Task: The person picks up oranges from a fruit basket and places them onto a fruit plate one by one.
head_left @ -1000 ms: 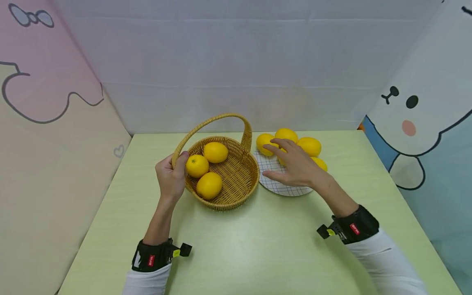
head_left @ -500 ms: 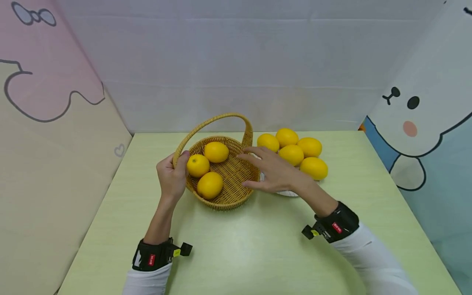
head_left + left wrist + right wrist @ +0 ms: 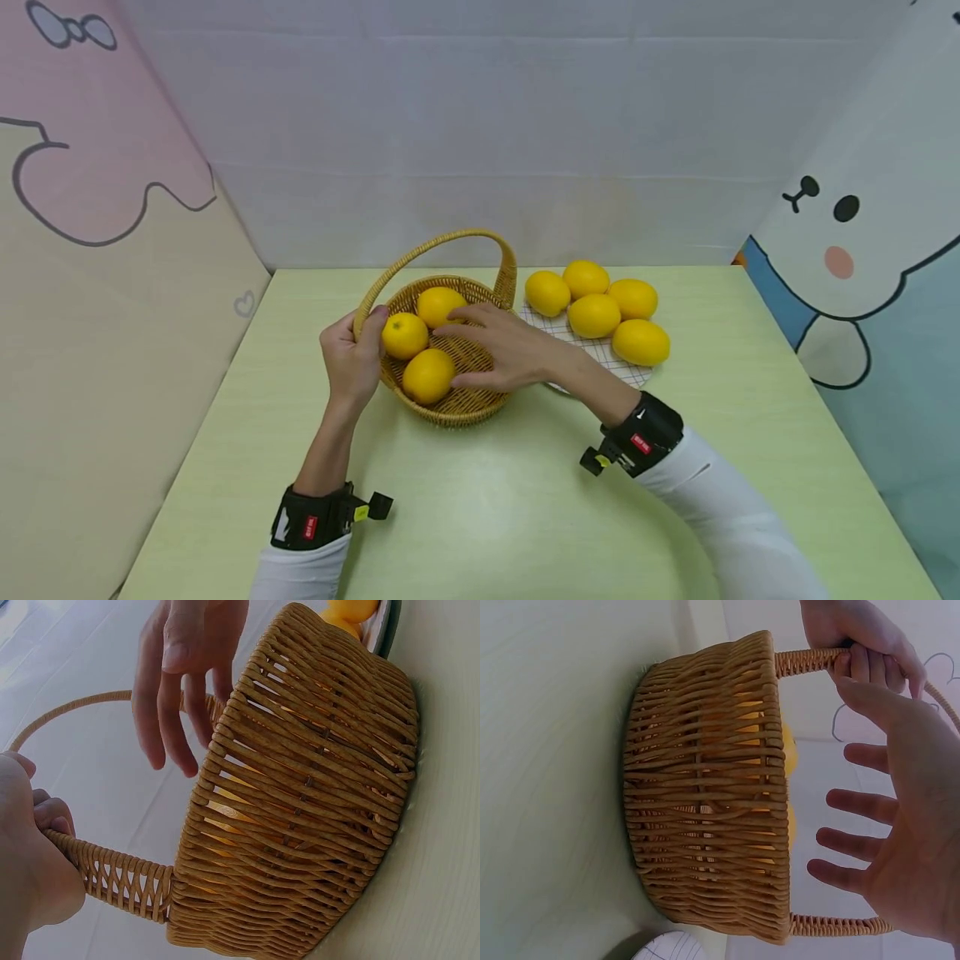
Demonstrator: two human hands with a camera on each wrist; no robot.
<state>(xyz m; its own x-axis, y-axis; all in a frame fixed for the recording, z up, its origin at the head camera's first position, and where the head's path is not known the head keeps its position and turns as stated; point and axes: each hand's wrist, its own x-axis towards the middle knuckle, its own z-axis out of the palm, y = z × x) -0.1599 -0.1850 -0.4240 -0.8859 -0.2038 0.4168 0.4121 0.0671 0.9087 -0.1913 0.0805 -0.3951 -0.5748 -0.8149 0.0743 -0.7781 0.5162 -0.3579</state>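
A round woven basket with a tall arched handle stands on the table. My left hand grips the left end of that handle, fingers curled round it, as the left wrist view also shows. Three yellow lemons lie in the basket's left part. Over the basket's opening hovers my right hand, fingers spread and holding nothing. Its fingertips overlap the back lemon in the head view. In the right wrist view the right hand is beside the basket's rim, palm showing.
Right of the basket, a white plate with a grid pattern bears several lemons. The pale green table reaches back to a white cloth wall. Printed panels stand on both sides.
My right hand has moved left from over the plate of lemons to over the basket, still with nothing held. The left hand has kept its grip on the handle.
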